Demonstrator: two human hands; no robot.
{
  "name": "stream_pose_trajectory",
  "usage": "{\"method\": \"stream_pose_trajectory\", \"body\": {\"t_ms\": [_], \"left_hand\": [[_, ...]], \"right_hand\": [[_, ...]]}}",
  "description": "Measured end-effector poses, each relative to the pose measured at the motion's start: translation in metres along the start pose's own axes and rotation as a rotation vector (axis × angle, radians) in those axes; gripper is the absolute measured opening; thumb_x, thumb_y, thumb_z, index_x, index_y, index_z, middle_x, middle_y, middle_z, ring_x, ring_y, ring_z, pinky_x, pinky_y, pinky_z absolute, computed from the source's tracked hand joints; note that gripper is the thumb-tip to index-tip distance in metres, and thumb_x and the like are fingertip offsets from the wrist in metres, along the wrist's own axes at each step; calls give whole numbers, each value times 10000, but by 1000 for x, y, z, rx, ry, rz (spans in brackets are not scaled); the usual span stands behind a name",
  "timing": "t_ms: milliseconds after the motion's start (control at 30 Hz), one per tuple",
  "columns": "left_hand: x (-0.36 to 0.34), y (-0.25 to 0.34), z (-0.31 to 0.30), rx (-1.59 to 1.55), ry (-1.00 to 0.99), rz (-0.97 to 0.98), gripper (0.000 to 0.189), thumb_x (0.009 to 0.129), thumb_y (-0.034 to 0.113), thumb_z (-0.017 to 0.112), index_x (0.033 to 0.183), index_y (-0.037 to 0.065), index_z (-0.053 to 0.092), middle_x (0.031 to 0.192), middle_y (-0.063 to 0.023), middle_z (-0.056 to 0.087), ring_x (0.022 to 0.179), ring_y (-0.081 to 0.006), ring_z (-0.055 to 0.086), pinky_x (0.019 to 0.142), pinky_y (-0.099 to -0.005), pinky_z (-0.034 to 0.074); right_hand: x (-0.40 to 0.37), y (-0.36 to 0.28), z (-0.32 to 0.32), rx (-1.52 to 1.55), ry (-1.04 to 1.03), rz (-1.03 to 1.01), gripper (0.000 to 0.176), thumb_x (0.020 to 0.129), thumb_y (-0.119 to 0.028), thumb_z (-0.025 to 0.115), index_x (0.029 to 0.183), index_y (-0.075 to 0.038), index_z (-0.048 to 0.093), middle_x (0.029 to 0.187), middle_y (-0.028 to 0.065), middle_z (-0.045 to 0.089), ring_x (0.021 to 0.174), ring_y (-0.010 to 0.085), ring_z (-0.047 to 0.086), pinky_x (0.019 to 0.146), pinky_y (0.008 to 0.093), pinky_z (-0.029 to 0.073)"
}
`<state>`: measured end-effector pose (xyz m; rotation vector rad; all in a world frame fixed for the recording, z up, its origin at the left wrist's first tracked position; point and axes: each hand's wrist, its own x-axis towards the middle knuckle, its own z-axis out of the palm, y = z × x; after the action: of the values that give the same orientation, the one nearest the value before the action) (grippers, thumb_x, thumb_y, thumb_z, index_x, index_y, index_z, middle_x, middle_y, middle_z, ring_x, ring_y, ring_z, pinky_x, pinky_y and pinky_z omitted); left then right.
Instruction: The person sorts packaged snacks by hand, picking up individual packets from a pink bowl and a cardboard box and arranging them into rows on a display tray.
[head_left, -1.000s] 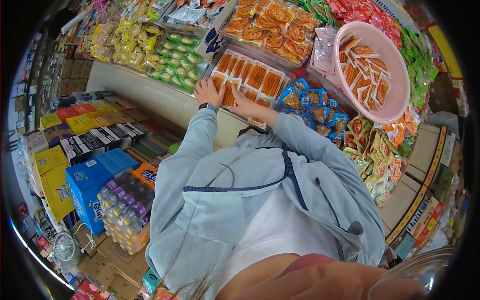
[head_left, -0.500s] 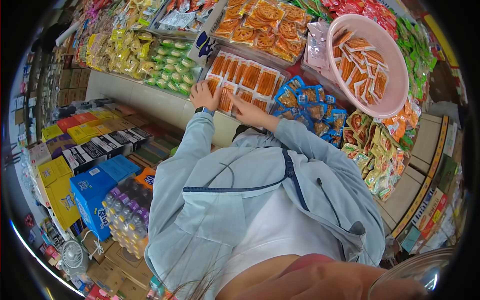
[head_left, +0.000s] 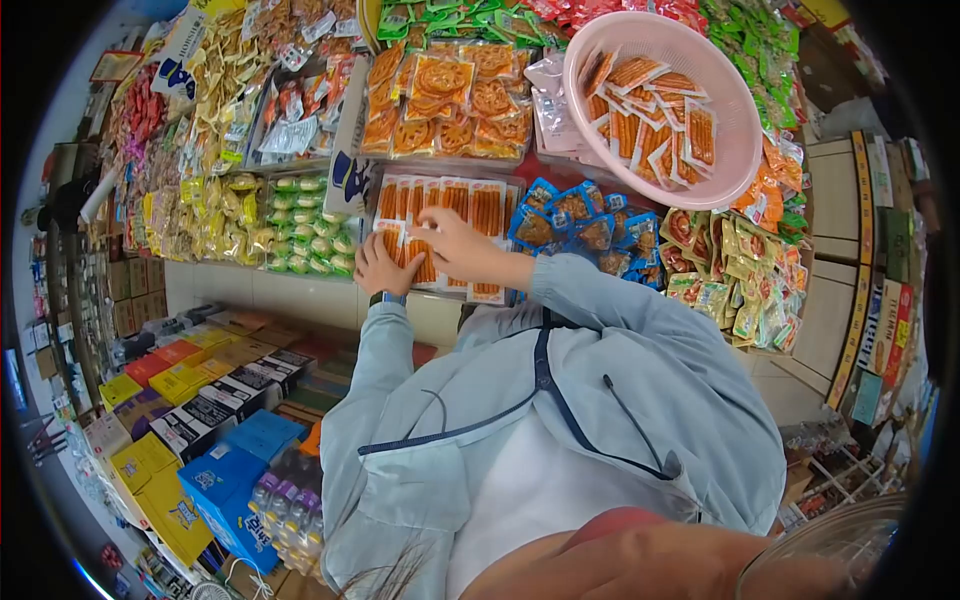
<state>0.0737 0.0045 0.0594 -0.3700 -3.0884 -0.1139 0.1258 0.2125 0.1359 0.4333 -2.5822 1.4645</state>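
Note:
Both my hands are over a tray of orange snack-stick packets (head_left: 487, 207), laid in neat rows. My left hand (head_left: 385, 266) rests on the packets at the tray's front left corner, fingers spread and thumb reaching right, with a dark watch on its wrist. Just right of it, my right hand (head_left: 458, 248) comes in from the right, its bent fingers apart and touching packets in the middle rows. I see nothing lifted in either hand. The fingers partly hide the packets beneath.
A pink basket (head_left: 740, 180) of similar packets stands at the back right. Blue-edged packets (head_left: 575, 207) adjoin the tray on the right, green-and-white packets (head_left: 305, 225) on the left. Behind lie round orange snack packs (head_left: 440, 80). Boxes (head_left: 230, 475) fill the floor at left.
The view has shifted, so the stall appears lower and further left. My right hand's fingers have moved from the front rows toward the middle packets. My left hand stays at the front left corner.

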Motion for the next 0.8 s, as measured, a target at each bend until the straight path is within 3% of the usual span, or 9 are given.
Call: {"method": "stream_pose_trajectory", "body": {"t_ms": [67, 133, 200, 300, 367, 467, 600, 667, 800], "left_hand": [[2, -2, 3, -18, -2, 3, 944, 645, 686, 712, 1385, 174, 427, 1418, -1, 434, 1317, -289, 366, 1016, -557, 313], [2, -4, 5, -18, -1, -3, 921, 659, 688, 701, 1377, 175, 438, 1407, 5, 443, 1315, -265, 368, 1029, -535, 309], [3, -4, 4, -23, -6, -11, 915, 660, 692, 695, 1373, 178, 444, 1406, 5, 444, 1308, -266, 372, 1027, -532, 309], [2, -3, 1, -44, -23, -22, 912, 658, 697, 691, 1366, 176, 451, 1406, 3, 446, 1299, -269, 376, 1023, -529, 310], [4, -2, -2, -57, -36, -35, 904, 660, 686, 696, 1366, 179, 450, 1412, 5, 441, 1297, -276, 378, 1025, -526, 312], [3, -1, -5, -78, -60, -58, 881, 664, 650, 719, 1360, 179, 453, 1409, 12, 440, 1300, -283, 373, 1034, -518, 312], [3, -2, -6, -92, -44, -61, 863, 666, 629, 736, 1335, 152, 469, 1388, 5, 454, 1303, -280, 363, 1041, -510, 300], [4, -4, -5, -96, -30, -54, 850, 666, 622, 741, 1321, 149, 478, 1386, 1, 454, 1302, -279, 364, 1037, -511, 301], [1, -6, 2, -136, 9, -37, 816, 664, 620, 745, 1274, 134, 507, 1365, -21, 464, 1289, -298, 371, 1036, -518, 292]], "right_hand": [[18, -22, -57, 21, 222, -79, 556, 742, 21, 596, 1288, -71, 551, 1242, 176, 483, 1158, 360, 499, 965, 409, 442], [33, -19, -128, -289, 476, -194, 504, 726, -8, 633, 1223, -58, 564, 1219, 184, 487, 1083, 370, 519, 913, 435, 464], [38, 28, -183, -410, 716, -13, 431, 758, -59, 613, 1187, -98, 614, 1114, 201, 558, 1058, 395, 535, 879, 461, 481], [31, 84, -253, -781, 597, 600, 365, 825, -246, 590, 1164, -128, 651, 1118, 219, 611, 1067, 404, 553, 875, 460, 481], [21, 110, -259, -932, 416, 574, 336, 820, -292, 578, 1066, -86, 678, 1085, 233, 649, 1020, 395, 604, 850, 467, 493], [24, 143, -274, -920, 267, 670, 297, 795, -239, 615, 1024, -62, 683, 980, 199, 686, 887, 379, 661, 829, 482, 504], [16, 145, -275, -733, 471, 587, 237, 789, -180, 621, 967, -32, 672, 912, 200, 689, 875, 354, 670, 824, 448, 509], [10, 107, -283, -635, 569, 553, 225, 784, -135, 634, 978, -26, 665, 931, 212, 686, 908, 358, 664, 826, 446, 507], [9, 4, -228, -138, 858, 324, 279, 829, -130, 651, 1091, -35, 637, 1056, 146, 662, 948, 234, 647, 819, 365, 506]]}}
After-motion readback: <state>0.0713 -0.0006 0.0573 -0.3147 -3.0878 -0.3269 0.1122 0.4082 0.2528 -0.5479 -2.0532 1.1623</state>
